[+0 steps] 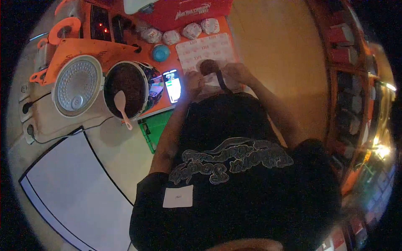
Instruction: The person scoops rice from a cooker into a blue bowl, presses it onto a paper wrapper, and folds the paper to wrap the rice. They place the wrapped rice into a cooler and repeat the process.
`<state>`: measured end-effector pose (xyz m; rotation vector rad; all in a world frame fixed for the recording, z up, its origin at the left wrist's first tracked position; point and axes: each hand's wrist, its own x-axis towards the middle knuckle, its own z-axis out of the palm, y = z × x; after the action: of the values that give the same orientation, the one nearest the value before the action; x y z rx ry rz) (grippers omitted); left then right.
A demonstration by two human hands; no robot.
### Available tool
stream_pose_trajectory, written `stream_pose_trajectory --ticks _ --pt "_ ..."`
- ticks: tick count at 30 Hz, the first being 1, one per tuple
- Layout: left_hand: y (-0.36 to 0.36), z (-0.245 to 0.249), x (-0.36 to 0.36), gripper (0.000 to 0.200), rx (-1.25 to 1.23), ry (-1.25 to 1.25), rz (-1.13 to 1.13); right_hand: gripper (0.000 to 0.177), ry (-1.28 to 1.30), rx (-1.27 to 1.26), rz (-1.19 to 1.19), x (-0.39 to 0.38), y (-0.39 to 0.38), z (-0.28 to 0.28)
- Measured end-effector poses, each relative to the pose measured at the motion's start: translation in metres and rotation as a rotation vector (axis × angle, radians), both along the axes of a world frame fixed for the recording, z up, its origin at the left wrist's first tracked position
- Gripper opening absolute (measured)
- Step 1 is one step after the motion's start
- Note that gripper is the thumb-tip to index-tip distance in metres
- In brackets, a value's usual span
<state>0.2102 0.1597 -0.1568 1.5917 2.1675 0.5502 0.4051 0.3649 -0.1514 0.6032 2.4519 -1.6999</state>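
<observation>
My left hand [193, 82] has its fingers closed on the left side of a sheet of wrapping paper [209, 82]. On the right, my right hand [238, 72] pinches the same sheet's other side. A dark brown mound of food [209, 66], which looks like rice, sits between the hands on the paper. Below it runs a dark strip [224, 83] that I cannot identify. More printed wrapping paper [205, 48] lies flat just beyond. Several paper-wrapped balls [191, 31] stand in a row behind it. The fingertips are small and partly blurred.
Left of my hands lie a lit phone [172, 86] and a small blue bowl [161, 52]. An open rice cooker [144, 90] holds dark food and a pink rice paddle [120, 104]; its lid [78, 85] hangs open. A red box [184, 12] stands at the back.
</observation>
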Motion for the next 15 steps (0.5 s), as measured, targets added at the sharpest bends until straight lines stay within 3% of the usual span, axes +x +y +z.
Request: stream_pose_trajectory --ticks 3,5,7,9,11,12,13,14,15 --pt "0.002 0.011 0.002 0.028 0.039 -0.068 0.051 0.031 0.062 0.134 -0.018 0.002 0.001 0.006" --pt "0.000 0.011 0.002 0.031 0.071 -0.131 0.079 0.030 0.384 0.686 0.212 0.014 0.002 0.012" --pt "0.004 0.028 0.005 0.035 -0.166 -0.247 0.088 0.029 0.263 0.696 0.296 0.019 0.008 -0.014" --pt "0.002 0.023 0.008 0.030 -0.150 -0.291 0.146 0.028 0.139 0.704 0.378 0.023 0.011 -0.028" --pt "-0.002 0.016 0.010 0.025 -0.137 -0.335 0.203 0.026 0.231 0.403 0.065 0.025 0.008 -0.024" --pt "-0.003 0.013 0.011 0.024 -0.016 -0.387 0.224 0.026 0.228 0.403 0.064 0.023 0.006 -0.016" --pt "-0.003 0.013 0.012 0.023 0.105 -0.436 0.244 0.025 0.196 0.183 -0.043 0.020 0.004 -0.007" --pt "-0.003 0.013 0.011 0.023 0.103 -0.438 0.241 0.025 0.162 -0.039 -0.151 0.017 0.002 0.001" --pt "-0.001 0.017 0.010 0.024 0.025 -0.498 0.255 0.025 0.162 -0.040 -0.153 0.017 0.002 0.001"
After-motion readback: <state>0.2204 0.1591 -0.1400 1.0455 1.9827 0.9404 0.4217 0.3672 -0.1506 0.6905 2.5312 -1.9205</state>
